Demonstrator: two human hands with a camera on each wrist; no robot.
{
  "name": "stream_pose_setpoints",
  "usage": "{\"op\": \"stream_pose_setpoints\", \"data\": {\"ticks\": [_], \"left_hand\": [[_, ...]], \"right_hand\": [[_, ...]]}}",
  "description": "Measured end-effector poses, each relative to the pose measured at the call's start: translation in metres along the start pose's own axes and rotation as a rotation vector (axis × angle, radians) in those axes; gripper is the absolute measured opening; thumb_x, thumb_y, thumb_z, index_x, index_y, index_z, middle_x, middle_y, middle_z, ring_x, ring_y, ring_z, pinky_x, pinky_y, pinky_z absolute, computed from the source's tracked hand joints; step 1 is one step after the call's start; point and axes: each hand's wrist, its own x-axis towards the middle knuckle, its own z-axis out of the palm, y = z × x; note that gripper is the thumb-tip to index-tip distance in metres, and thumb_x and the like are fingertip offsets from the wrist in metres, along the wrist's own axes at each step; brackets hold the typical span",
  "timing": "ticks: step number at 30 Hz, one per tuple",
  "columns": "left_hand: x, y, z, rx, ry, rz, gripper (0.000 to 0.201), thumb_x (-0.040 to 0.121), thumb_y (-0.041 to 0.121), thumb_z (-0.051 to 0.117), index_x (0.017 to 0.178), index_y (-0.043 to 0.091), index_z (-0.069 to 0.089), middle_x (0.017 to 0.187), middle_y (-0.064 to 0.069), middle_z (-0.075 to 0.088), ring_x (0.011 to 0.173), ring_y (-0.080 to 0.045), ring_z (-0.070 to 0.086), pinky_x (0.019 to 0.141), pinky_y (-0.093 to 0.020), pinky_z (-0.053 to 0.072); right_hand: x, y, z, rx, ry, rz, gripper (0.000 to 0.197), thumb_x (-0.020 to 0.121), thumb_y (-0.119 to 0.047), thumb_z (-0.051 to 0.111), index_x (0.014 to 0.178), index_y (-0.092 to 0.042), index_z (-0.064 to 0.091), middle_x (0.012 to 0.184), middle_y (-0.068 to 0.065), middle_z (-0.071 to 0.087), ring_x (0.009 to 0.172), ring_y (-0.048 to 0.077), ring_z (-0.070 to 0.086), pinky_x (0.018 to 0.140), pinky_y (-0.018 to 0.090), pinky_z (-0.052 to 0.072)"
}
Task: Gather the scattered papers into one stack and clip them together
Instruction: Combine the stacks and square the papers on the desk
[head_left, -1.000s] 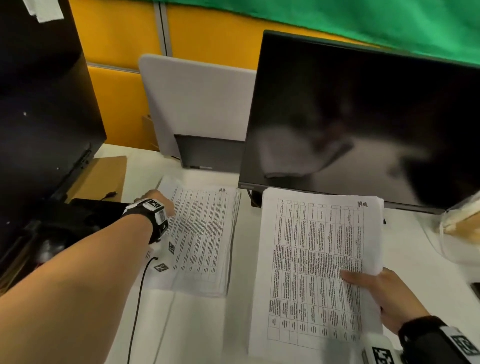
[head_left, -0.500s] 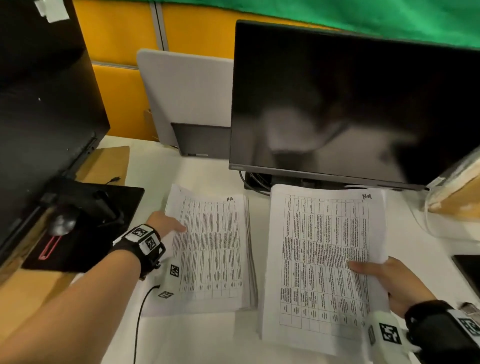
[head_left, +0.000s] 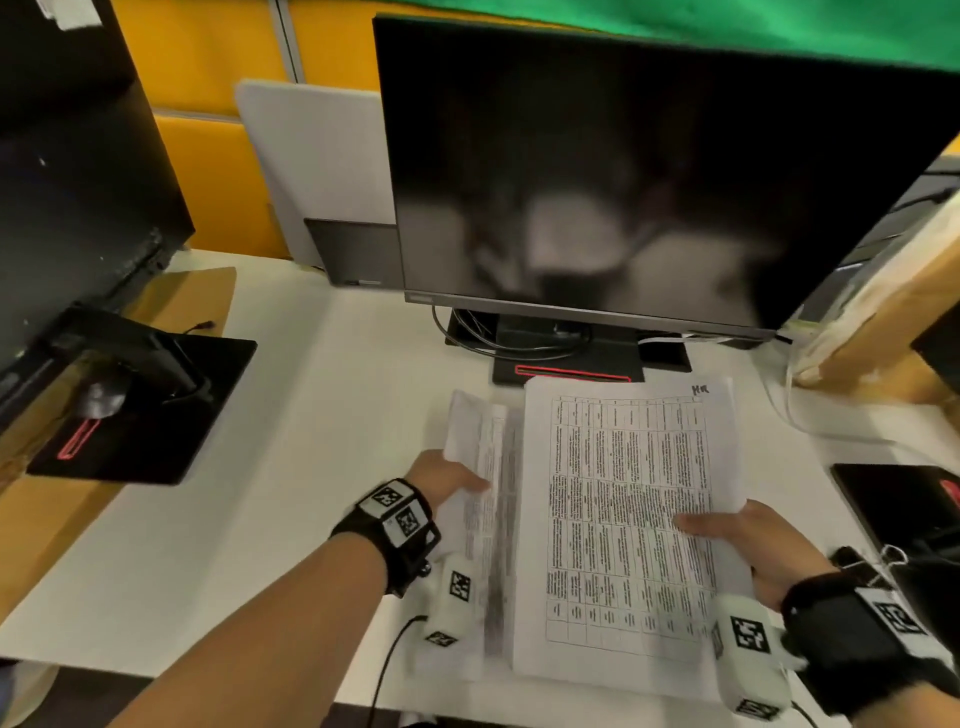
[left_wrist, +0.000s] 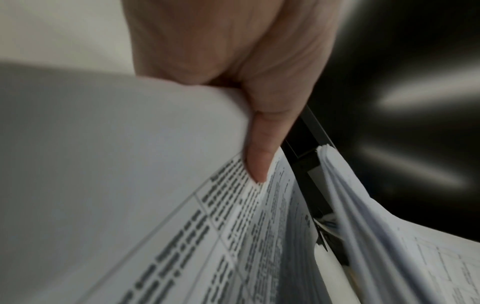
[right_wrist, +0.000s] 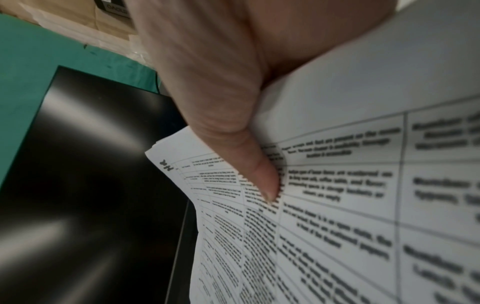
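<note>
Our right hand (head_left: 748, 551) pinches the larger bundle of papers (head_left: 628, 519) over the table (head_left: 311, 467), and our left hand (head_left: 441, 478) clamps the smaller bundle (head_left: 483, 499) sliding beneath it; we risk crooked edges or slipping sheets. The lower bundle is blurred, our under-fingers hidden, the binder clip (head_left: 878, 564) barely readable.
</note>
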Motion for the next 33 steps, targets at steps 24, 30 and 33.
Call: {"op": "stream_pose_setpoints", "data": {"ticks": [24, 30, 33], "left_hand": [[0.053, -0.024, 0.028, -0.025, -0.12, -0.149, 0.107, 0.037, 0.067, 0.085, 0.129, 0.023, 0.057, 0.142, -0.007, 0.051, 0.132, -0.028, 0.045, 0.109, -0.051, 0.034], [0.032, -0.015, 0.04, -0.014, 0.015, -0.084, 0.127, 0.026, 0.068, 0.084, 0.134, 0.008, 0.051, 0.133, -0.015, 0.057, 0.123, -0.035, 0.053, 0.105, -0.048, 0.041], [0.013, -0.004, 0.051, 0.014, 0.095, -0.043, 0.094, 0.066, 0.048, 0.079, 0.139, 0.0, 0.042, 0.139, -0.018, 0.05, 0.129, -0.034, 0.046, 0.105, -0.04, 0.038]], "right_hand": [[0.033, 0.032, 0.022, 0.013, -0.108, 0.084, 0.021, 0.079, 0.002, 0.07, 0.078, -0.014, 0.057, 0.09, 0.006, 0.064, 0.078, 0.01, 0.054, 0.092, 0.03, 0.033], [0.046, 0.043, 0.03, -0.03, -0.116, 0.127, 0.035, 0.078, 0.0, 0.072, 0.112, -0.001, 0.062, 0.108, 0.011, 0.067, 0.087, 0.014, 0.059, 0.095, 0.03, 0.038], [0.049, 0.043, 0.034, -0.086, -0.132, 0.123, 0.039, 0.079, 0.001, 0.07, 0.116, -0.001, 0.062, 0.099, 0.007, 0.068, 0.087, 0.014, 0.06, 0.092, 0.03, 0.04]]}}
